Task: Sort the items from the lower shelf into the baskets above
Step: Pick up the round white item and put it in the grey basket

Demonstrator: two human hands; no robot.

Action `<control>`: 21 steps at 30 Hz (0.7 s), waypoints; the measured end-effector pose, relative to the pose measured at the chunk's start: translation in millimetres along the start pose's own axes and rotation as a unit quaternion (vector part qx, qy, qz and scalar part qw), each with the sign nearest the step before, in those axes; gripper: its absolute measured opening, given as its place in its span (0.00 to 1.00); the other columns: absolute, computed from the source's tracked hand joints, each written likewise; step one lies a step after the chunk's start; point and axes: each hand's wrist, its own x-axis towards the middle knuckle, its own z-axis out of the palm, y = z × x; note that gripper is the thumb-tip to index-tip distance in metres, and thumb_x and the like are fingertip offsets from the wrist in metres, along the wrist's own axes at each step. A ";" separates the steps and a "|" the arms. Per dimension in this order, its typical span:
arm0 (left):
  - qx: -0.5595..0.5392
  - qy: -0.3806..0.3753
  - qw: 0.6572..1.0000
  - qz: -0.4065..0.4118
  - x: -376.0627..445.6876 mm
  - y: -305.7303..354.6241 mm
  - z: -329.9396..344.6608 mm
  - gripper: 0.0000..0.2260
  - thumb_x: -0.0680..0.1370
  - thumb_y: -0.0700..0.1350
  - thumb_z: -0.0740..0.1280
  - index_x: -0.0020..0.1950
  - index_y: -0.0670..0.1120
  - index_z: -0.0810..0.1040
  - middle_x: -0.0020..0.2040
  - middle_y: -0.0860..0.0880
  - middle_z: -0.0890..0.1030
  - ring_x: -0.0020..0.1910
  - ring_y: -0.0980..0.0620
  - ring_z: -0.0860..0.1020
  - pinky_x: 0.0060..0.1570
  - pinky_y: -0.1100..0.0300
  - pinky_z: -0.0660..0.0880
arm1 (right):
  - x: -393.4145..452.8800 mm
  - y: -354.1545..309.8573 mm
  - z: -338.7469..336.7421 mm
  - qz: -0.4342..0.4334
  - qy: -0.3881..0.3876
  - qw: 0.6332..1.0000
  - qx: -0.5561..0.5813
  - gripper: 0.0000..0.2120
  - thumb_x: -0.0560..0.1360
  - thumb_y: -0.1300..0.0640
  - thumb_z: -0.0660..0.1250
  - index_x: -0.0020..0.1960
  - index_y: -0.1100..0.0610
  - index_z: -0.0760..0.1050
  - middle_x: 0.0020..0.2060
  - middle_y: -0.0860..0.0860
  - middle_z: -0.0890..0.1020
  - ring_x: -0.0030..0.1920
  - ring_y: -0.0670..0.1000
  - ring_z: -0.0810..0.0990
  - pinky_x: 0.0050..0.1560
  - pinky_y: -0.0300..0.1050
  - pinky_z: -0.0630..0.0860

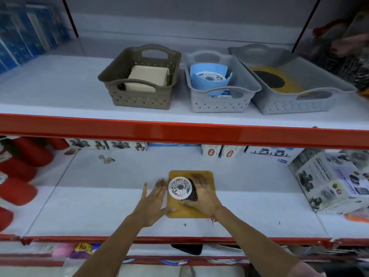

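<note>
On the lower shelf lies a yellow square mat [201,211]. A round white coaster with a blue floral pattern [180,188] sits on a dark round item [194,193] on top of the mat. My right hand [201,193] grips the dark item and coaster from the right. Beside the coaster's left edge is my left hand [154,200], fingers spread, its thumb on the mat. On the upper shelf stand a brown basket [139,96] with a beige pad, a small grey basket [219,104] with blue and floral items, and a larger grey basket [289,104] with a yellow mat and a dark disc.
Red cylinders [22,176] fill the lower shelf's left side. Printed boxes [329,180] stand at its right, and small boxes [219,151] line its back. A red shelf rail [179,132] separates the two levels. Blue packages [26,35] stand at the upper left.
</note>
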 end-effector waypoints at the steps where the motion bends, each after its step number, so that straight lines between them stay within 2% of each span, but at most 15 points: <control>1: 0.007 -0.009 1.000 -0.003 3.6 -2.2 2.7 0.42 0.76 0.66 0.51 0.76 0.43 0.35 0.78 0.46 0.37 0.77 0.52 0.36 0.72 0.44 0.29 | 6.4 -0.1 2.3 -0.005 -0.009 1.000 -0.011 0.44 0.69 0.42 0.72 0.76 0.58 0.57 0.75 0.54 0.62 0.77 0.54 0.55 0.76 0.46 0.56; 3: 0.019 -0.022 1.000 -0.001 10.5 -5.6 6.3 0.42 0.76 0.67 0.51 0.77 0.43 0.35 0.78 0.45 0.37 0.77 0.51 0.37 0.72 0.43 0.30 | 18.0 -0.8 5.4 -0.010 -0.040 0.999 -0.021 0.45 0.69 0.42 0.71 0.77 0.59 0.54 0.76 0.53 0.60 0.78 0.53 0.53 0.77 0.46 0.56; 6: 0.026 -0.022 0.999 0.008 13.1 -7.6 8.0 0.42 0.75 0.68 0.51 0.77 0.44 0.37 0.78 0.45 0.37 0.77 0.51 0.37 0.72 0.44 0.30 | 25.5 -1.4 6.6 0.003 -0.064 0.998 0.015 0.44 0.69 0.43 0.72 0.77 0.56 0.55 0.71 0.54 0.70 0.74 0.55 0.63 0.71 0.46 0.65; 11: 0.039 -0.014 0.999 0.011 9.0 -4.5 3.8 0.38 0.77 0.65 0.49 0.78 0.44 0.41 0.79 0.46 0.40 0.77 0.52 0.38 0.73 0.47 0.32 | 20.2 -3.1 3.5 0.008 0.003 0.999 0.033 0.44 0.65 0.44 0.75 0.75 0.52 0.60 0.67 0.51 0.74 0.70 0.52 0.67 0.64 0.46 0.72; 13: 0.007 0.000 1.000 0.015 3.5 -1.1 -1.5 0.35 0.79 0.63 0.49 0.78 0.44 0.43 0.79 0.47 0.43 0.78 0.53 0.40 0.74 0.50 0.34 | 13.6 -7.6 -1.2 0.018 0.038 0.997 0.061 0.40 0.63 0.43 0.76 0.70 0.52 0.66 0.61 0.51 0.79 0.64 0.51 0.73 0.58 0.46 0.77; 15: -0.051 0.014 0.998 0.014 -2.7 1.9 -8.2 0.32 0.80 0.61 0.49 0.78 0.46 0.46 0.80 0.49 0.48 0.78 0.55 0.45 0.76 0.54 0.40 | 6.5 -11.5 -6.6 0.014 0.053 0.995 0.086 0.37 0.62 0.43 0.76 0.67 0.52 0.69 0.56 0.50 0.82 0.59 0.50 0.77 0.56 0.45 0.78; 17: -0.096 0.031 0.995 0.004 -14.1 5.9 -17.2 0.29 0.81 0.59 0.50 0.78 0.48 0.49 0.79 0.51 0.51 0.78 0.55 0.49 0.75 0.57 0.46 | -6.0 -16.7 -13.3 0.000 0.070 0.992 0.102 0.37 0.62 0.43 0.77 0.67 0.51 0.70 0.57 0.48 0.81 0.59 0.49 0.77 0.55 0.34 0.75; 19: -0.097 0.048 0.994 -0.002 -25.9 10.6 -28.1 0.28 0.81 0.59 0.50 0.78 0.49 0.51 0.79 0.51 0.54 0.77 0.52 0.53 0.75 0.57 0.52 | -20.1 -23.6 -22.8 -0.008 0.084 0.991 0.104 0.37 0.61 0.44 0.77 0.67 0.51 0.70 0.57 0.46 0.81 0.58 0.47 0.77 0.49 0.20 0.66; 21: -0.092 0.072 0.993 0.000 -38.2 17.0 -40.2 0.27 0.81 0.58 0.49 0.78 0.50 0.53 0.78 0.51 0.56 0.77 0.51 0.55 0.74 0.57 0.55 | -34.7 -31.3 -33.7 -0.025 0.099 0.990 0.095 0.36 0.61 0.44 0.77 0.66 0.51 0.70 0.56 0.45 0.81 0.57 0.47 0.77 0.48 0.18 0.65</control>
